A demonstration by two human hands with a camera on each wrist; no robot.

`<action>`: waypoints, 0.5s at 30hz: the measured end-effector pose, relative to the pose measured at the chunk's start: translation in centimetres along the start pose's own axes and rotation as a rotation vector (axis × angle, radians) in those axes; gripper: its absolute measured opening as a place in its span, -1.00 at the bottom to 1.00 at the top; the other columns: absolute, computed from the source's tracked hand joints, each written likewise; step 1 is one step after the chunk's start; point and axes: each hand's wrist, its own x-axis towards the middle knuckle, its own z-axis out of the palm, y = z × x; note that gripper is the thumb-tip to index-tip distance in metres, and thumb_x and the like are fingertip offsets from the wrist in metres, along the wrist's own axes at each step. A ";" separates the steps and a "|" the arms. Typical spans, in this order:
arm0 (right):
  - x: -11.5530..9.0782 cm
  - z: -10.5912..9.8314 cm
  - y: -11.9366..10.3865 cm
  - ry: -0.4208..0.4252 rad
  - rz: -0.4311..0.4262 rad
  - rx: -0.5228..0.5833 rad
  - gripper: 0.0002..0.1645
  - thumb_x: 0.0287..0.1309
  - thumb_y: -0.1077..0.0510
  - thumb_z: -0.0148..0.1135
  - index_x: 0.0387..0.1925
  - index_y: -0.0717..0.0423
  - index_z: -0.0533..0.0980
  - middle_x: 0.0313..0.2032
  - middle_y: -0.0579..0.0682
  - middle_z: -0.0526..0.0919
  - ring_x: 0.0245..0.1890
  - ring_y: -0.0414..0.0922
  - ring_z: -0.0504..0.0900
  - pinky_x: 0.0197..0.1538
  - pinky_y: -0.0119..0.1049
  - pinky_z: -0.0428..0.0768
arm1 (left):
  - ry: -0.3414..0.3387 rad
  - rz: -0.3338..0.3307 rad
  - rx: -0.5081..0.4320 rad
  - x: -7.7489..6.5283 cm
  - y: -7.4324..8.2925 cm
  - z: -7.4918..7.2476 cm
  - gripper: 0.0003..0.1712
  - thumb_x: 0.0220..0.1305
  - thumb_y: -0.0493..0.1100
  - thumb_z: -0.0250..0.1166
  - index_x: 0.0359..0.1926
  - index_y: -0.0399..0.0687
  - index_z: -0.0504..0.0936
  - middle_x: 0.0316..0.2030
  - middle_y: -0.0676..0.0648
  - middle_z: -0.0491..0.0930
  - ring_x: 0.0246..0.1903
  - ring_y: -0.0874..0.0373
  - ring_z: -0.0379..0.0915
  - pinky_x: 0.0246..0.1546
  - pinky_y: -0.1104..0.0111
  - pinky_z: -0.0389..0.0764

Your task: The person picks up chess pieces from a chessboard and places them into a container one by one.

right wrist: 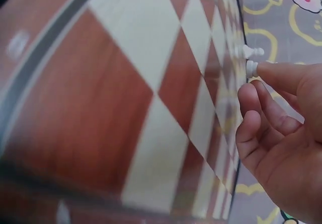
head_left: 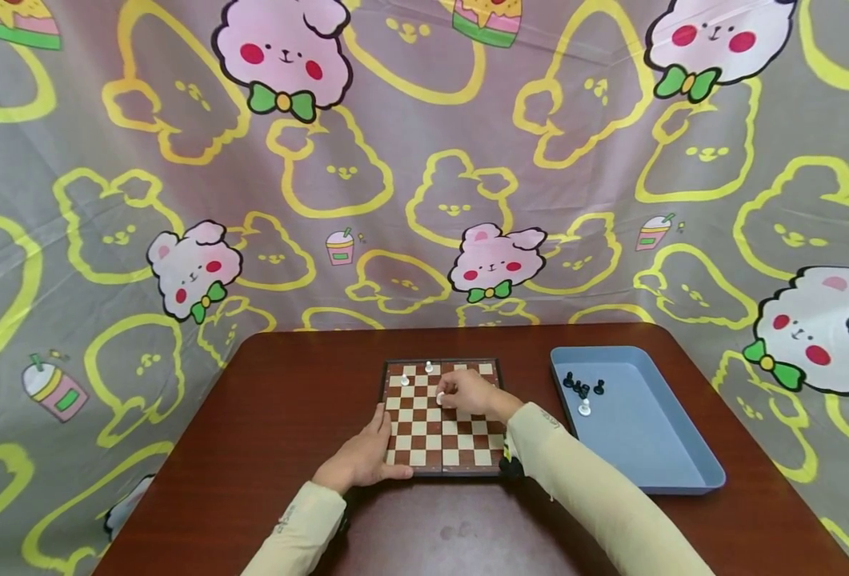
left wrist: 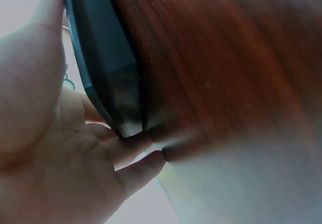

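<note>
A brown-and-cream chessboard (head_left: 424,428) lies on the table. My right hand (head_left: 470,394) is over its middle, pinching a white chess piece (right wrist: 251,69) between thumb and fingers; the fingers hide most of this piece. Two other small white pawns stand near the board's far edge, one farther left (head_left: 405,381) and one farther back (head_left: 429,366). My left hand (head_left: 365,452) rests at the board's near left corner, thumb along the front edge and fingers fairly straight along the left side. In the left wrist view the dark board edge (left wrist: 103,48) lies against the hand.
To the right of the board is a blue-grey tray (head_left: 640,448). Several black chess pieces (head_left: 581,390) and one white piece (head_left: 585,407) are in its left part. The dark reddish table (head_left: 302,376) reaches back to a patterned cloth (head_left: 395,272).
</note>
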 end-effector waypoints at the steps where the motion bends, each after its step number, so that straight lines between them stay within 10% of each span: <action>1: -0.2 -0.3 -0.1 -0.001 -0.009 -0.009 -0.94 0.27 0.17 0.18 -0.28 0.02 0.57 -0.42 -0.17 0.58 -0.48 -0.22 0.50 -0.42 -0.30 0.46 | -0.001 0.000 -0.001 0.0 0.0 0.0 0.35 -0.05 0.39 0.34 0.41 -0.47 -0.08 0.42 -0.39 -0.25 0.31 -0.23 0.03 0.15 0.06 0.33; 15: -3.7 -4.4 0.7 0.029 -0.054 -0.025 -0.86 0.25 0.18 0.19 -0.21 0.13 0.61 -0.33 -0.16 0.61 -0.37 -0.19 0.54 -0.33 -0.24 0.50 | 0.002 0.003 0.001 0.0 -0.3 0.1 0.36 -0.06 0.40 0.34 0.41 -0.44 -0.08 0.43 -0.37 -0.26 0.32 -0.22 0.03 0.15 0.08 0.33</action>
